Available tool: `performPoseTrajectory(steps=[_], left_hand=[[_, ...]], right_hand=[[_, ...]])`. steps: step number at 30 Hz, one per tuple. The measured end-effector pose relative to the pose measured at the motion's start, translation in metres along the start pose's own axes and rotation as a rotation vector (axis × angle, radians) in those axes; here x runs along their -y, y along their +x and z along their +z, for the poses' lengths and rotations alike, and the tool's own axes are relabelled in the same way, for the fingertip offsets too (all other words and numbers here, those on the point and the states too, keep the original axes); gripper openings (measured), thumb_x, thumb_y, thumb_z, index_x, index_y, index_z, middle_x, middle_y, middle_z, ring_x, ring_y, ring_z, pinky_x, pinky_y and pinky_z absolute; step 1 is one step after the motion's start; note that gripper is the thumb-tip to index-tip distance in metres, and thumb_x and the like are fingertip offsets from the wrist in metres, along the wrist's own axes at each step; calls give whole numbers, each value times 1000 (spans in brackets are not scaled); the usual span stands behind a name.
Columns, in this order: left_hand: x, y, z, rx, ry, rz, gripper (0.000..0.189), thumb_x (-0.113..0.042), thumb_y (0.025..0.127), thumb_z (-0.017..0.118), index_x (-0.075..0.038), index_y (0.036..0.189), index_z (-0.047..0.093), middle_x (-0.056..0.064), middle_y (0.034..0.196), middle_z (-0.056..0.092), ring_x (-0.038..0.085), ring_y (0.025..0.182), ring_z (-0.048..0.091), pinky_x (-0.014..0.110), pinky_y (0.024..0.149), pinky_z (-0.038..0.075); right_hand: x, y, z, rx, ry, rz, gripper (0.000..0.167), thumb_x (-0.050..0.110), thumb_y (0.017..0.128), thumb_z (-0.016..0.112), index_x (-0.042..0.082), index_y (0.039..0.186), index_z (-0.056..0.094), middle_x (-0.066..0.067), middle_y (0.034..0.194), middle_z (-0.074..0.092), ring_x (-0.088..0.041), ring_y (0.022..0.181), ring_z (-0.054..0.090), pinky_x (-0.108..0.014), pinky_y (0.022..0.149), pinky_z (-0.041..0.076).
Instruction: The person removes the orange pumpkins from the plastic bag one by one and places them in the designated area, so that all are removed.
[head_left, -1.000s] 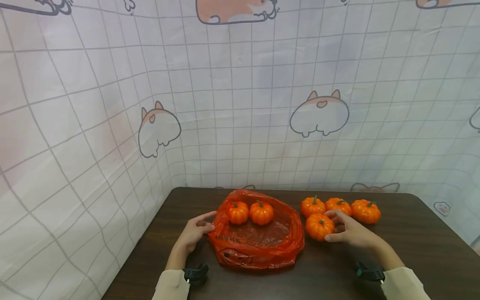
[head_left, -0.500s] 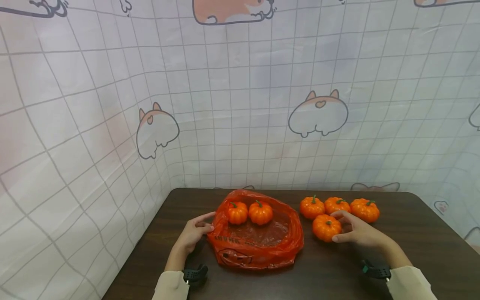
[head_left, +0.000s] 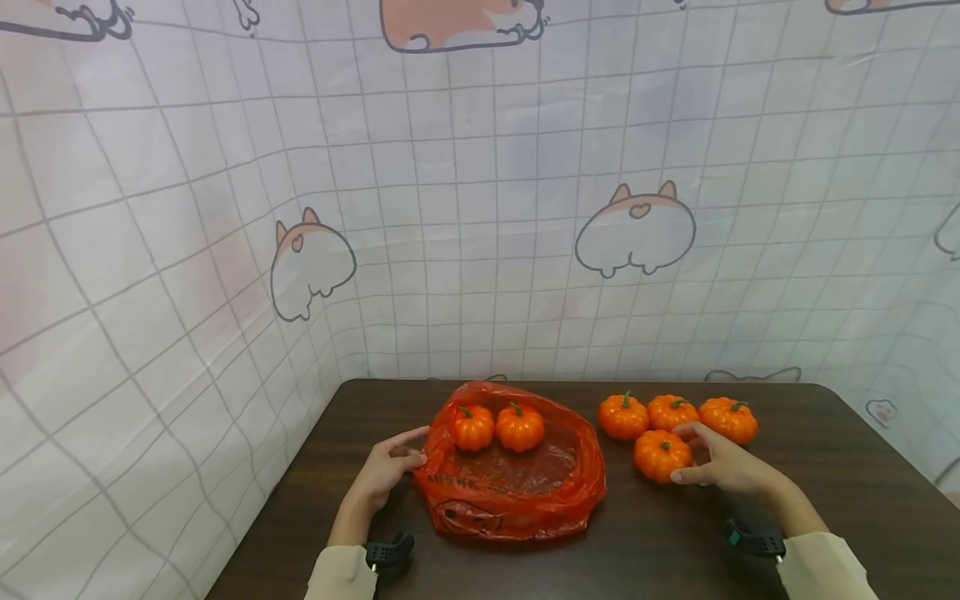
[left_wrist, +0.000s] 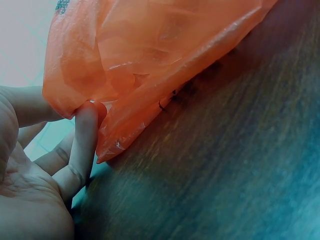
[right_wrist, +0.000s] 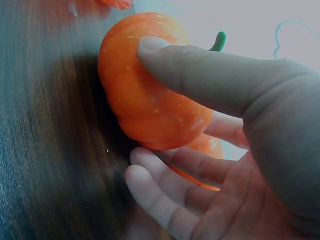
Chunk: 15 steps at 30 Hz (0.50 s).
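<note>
A red plastic bag (head_left: pixel 517 508) lies with its mouth spread wide on the dark table, two small orange pumpkins (head_left: pixel 474 428) inside along its far side. My left hand (head_left: pixel 382 471) holds the bag's left edge; the left wrist view has its fingertips right at the film (left_wrist: pixel 130 75). To the right of the bag, my right hand (head_left: pixel 723 462) grips another small pumpkin (head_left: pixel 662 457). In the right wrist view the thumb lies across this pumpkin (right_wrist: pixel 145 95) and the fingers reach round its underside.
Behind the gripped pumpkin stand a green-stemmed pumpkin (head_left: pixel 623 416), a second one (head_left: pixel 672 412) and a third (head_left: pixel 728 419) in a row. The wooden table (head_left: pixel 480 575) meets a grid-patterned cloth (head_left: pixel 465 317) at the back and left.
My right hand has moved slightly to the right, bringing its pumpkin away from the bag. The left hand stays at the bag's edge.
</note>
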<state>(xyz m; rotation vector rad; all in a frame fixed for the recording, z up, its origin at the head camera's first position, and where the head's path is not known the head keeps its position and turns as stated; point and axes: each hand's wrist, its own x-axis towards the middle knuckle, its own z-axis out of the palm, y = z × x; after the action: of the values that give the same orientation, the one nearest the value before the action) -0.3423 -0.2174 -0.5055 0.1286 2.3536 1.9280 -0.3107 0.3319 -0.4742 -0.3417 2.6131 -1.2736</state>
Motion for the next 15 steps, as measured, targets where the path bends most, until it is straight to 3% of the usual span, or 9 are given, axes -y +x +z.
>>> performPoseTrajectory(steps=[5,15], left_hand=[[0,0,0,6,3,9,50,-6,98,64,-7,147,56,9,98,70,16,87,64,32,80,52],[-1,1,0,4,-11,10,50,-5,97,66,-9,146,58,7,96,70,16,88,64,31,81,52]], right_hand=[[-2,-1,1,0,37,3,75,26,90,79,-6,141,35,-24,122,54,-21,79,55,-32,67,50],[-2,0,2,-12,31,-5,74,24,89,80,-8,137,33,-22,116,58,-21,79,56,-32,67,51]])
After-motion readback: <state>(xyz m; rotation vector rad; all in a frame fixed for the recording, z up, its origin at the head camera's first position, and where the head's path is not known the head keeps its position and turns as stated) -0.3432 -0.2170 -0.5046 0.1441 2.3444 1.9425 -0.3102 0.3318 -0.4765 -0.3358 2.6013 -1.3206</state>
